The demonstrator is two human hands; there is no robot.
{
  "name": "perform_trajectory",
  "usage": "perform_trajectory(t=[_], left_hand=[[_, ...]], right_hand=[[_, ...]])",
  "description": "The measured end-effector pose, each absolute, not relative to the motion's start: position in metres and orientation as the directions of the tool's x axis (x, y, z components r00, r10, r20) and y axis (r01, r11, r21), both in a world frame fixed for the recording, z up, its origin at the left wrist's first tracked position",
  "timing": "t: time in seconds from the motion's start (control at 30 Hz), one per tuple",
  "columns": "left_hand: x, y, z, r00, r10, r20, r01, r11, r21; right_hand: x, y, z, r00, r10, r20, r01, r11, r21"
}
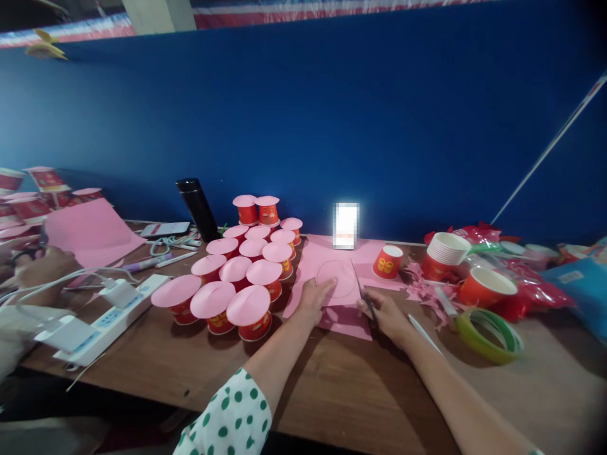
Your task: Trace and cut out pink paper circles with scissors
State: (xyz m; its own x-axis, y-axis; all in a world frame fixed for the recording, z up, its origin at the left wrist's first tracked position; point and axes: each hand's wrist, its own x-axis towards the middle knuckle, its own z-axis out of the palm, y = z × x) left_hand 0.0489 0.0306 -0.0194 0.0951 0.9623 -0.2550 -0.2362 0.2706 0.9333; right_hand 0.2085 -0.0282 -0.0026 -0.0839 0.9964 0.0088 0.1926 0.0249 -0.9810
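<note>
While the left hand (317, 300) lay on pink paper (345, 285), the right hand (386, 315) held scissors (370, 308)

Where the left hand lay, it covered part of a drawn circle (339, 268), but I could not tell if it gripped. The right hand was closed around the scissors, right of the circle. The paper was on the brown table (341, 395), between the hands. To the left, red cups (256, 330) stood under pink paper rounds (249, 303). To the right were pink scraps (429, 287), stacked cups (443, 256) and tape (467, 330). Far left, another person's hand (46, 273) was near a pink sheet (90, 234).
</note>
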Motion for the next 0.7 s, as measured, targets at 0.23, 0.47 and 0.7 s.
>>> perform_trajectory(t=[0.23, 0.47, 0.7], left_hand=[[0.049, 0.030, -0.018, 0.083, 0.969, -0.234, -0.238, 0.247, 0.939], [0.049, 0.029, -0.016, 0.090, 0.954, -0.285, -0.228, 0.299, 0.927], [0.048, 0.030, -0.017, 0.077, 0.953, -0.292, -0.212, 0.302, 0.930]], right_hand=[[0.211, -0.026, -0.007, -0.104, 0.994, 0.025, 0.206, 0.046, -0.977], [0.212, -0.026, -0.011, -0.099, 0.995, 0.015, 0.184, 0.033, -0.982], [0.213, -0.025, -0.014, -0.112, 0.994, -0.005, 0.173, 0.015, -0.985]])
